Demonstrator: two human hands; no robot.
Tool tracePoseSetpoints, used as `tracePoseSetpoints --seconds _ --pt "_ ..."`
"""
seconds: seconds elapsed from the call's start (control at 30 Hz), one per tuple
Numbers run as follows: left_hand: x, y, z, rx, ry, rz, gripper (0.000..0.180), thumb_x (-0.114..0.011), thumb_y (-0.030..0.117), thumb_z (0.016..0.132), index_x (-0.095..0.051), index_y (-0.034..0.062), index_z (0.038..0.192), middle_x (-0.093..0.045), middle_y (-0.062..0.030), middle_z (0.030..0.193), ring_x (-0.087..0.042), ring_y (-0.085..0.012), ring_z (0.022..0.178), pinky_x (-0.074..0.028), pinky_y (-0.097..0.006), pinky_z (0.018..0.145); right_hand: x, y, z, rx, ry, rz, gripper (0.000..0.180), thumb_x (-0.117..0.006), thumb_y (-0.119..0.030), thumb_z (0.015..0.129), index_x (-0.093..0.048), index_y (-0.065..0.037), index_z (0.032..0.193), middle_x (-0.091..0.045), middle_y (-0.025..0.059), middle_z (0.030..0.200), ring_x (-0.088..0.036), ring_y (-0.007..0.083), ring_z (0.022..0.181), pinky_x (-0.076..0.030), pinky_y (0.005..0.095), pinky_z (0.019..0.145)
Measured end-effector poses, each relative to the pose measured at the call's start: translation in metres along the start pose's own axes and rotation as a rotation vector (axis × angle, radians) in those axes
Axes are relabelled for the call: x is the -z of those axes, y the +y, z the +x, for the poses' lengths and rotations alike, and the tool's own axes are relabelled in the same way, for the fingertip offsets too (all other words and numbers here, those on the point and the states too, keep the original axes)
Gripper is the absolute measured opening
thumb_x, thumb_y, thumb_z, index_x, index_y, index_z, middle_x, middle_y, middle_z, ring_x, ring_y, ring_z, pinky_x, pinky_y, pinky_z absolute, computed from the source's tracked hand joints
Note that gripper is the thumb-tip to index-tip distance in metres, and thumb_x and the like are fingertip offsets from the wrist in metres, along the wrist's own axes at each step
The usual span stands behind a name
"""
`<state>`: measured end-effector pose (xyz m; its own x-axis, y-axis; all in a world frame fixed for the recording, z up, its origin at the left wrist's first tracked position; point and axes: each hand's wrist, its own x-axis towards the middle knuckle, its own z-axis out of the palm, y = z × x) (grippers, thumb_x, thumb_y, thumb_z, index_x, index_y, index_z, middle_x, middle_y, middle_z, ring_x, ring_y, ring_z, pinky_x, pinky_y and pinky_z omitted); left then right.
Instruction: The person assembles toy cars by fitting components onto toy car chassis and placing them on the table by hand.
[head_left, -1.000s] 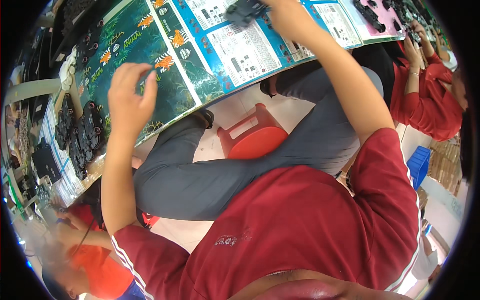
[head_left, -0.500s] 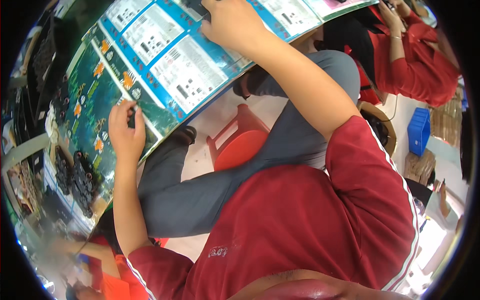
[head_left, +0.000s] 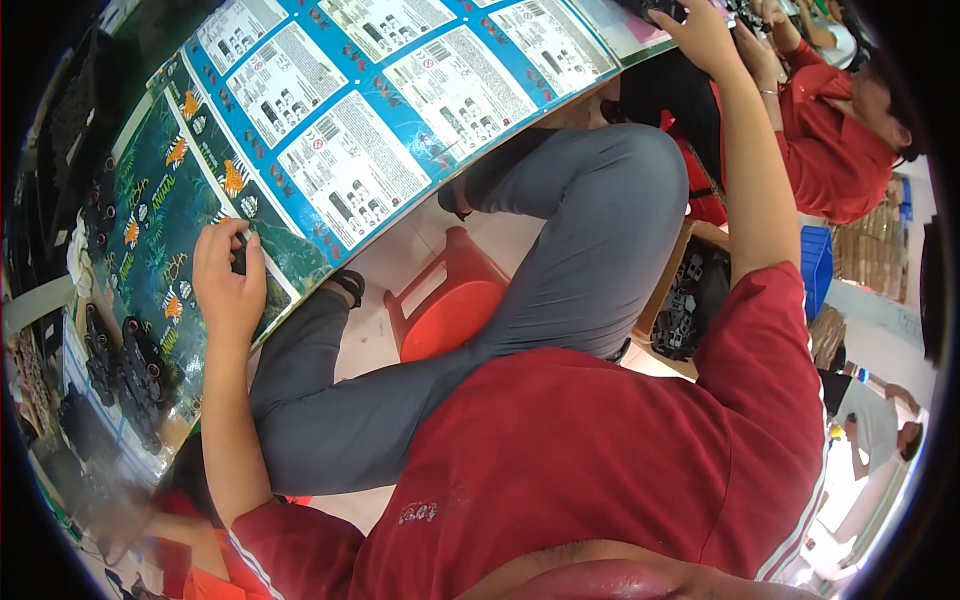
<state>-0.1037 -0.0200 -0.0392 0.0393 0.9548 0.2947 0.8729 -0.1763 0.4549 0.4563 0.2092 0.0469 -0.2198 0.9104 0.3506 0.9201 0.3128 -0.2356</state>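
My left hand [head_left: 230, 275] rests on the table's left part with its fingers curled round a small black piece [head_left: 240, 252], mostly hidden by the fingers. At the far right end of the table, my right hand [head_left: 700, 38] reaches out, its fingers closed at a black part [head_left: 662, 10]; the part's exact kind is unclear. Beneath both arms, the table [head_left: 440, 165] is covered with printed sheets, green with orange animal pictures on the left and blue with white label panels further right.
Several black moulded parts [head_left: 140, 370] lie on the table's left side. A red stool [head_left: 450, 300] stands below the table edge, near my legs. Right of my knee is a carton of dark parts [head_left: 690, 305]. A co-worker in red [head_left: 830, 140] sits at the right, before a blue crate [head_left: 816, 270].
My right hand has moved from the middle of the table to its far right end, the arm stretching out. My left hand keeps its place on the table. The whole view has shifted slightly.
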Motion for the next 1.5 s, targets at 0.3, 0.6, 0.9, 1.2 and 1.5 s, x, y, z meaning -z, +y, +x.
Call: tracePoseSetpoints --seconds 0.3,0.6,0.9,1.2,1.5 --pt "-0.003 -0.003 -0.001 -0.065 0.039 -0.001 0.013 -0.066 0.002 0.092 -0.065 0.0012 0.105 -0.057 -0.0092 0.09 -0.053 -0.0204 0.076 -0.045 -0.031 0.07 -0.024 0.027 0.013 -0.059 -0.153 -0.018 0.043 -0.079 -0.014 0.082 -0.07 0.001 0.121 -0.068 0.0231 0.116 -0.066 0.0357 0.107 -0.052 0.0406 0.095" --pt "0.001 -0.002 -0.002 -0.028 0.02 0.018 0.017 -0.069 0.003 0.088 -0.067 0.0032 0.104 -0.062 -0.0113 0.091 -0.06 -0.0263 0.08 -0.05 -0.036 0.073 -0.031 0.029 0.004 -0.108 -0.079 -0.011 0.05 -0.079 -0.016 0.083 -0.065 -0.001 0.129 -0.064 0.0224 0.124 -0.064 0.0354 0.114 -0.051 0.0406 0.098" --pt "-0.002 -0.003 -0.002 -0.109 0.06 -0.004 0.015 -0.068 0.002 0.091 -0.066 0.0009 0.106 -0.059 -0.0102 0.091 -0.057 -0.021 0.077 -0.048 -0.03 0.071 -0.054 0.043 0.007 -0.073 -0.001 -0.065 0.051 -0.08 -0.025 0.085 -0.067 0.0 0.127 -0.07 0.019 0.113 -0.068 0.0284 0.101 -0.054 0.0376 0.089" --pt "-0.01 0.06 -0.023 0.433 -0.286 -0.849 0.024 -0.062 0.018 0.103 -0.064 0.0006 0.12 -0.068 -0.0058 0.108 -0.061 -0.0106 0.086 -0.051 -0.027 0.077 -0.069 -0.18 -0.058 0.233 -0.155 0.468 0.055 -0.086 -0.029 0.08 -0.069 -0.001 0.125 -0.072 0.0172 0.117 -0.069 0.0291 0.099 -0.055 0.037 0.089" --pt "0.005 0.04 -0.022 0.509 0.052 -1.485 0.038 -0.047 0.026 0.109 -0.045 0.0029 0.139 -0.062 -0.0149 0.131 -0.068 -0.0276 0.114 -0.061 -0.045 0.09 -0.113 -0.37 -0.116 0.599 -0.017 0.762 0.044 -0.09 -0.02 0.074 -0.069 0.004 0.105 -0.064 0.0204 0.122 -0.065 0.0413 0.105 -0.055 0.042 0.091"
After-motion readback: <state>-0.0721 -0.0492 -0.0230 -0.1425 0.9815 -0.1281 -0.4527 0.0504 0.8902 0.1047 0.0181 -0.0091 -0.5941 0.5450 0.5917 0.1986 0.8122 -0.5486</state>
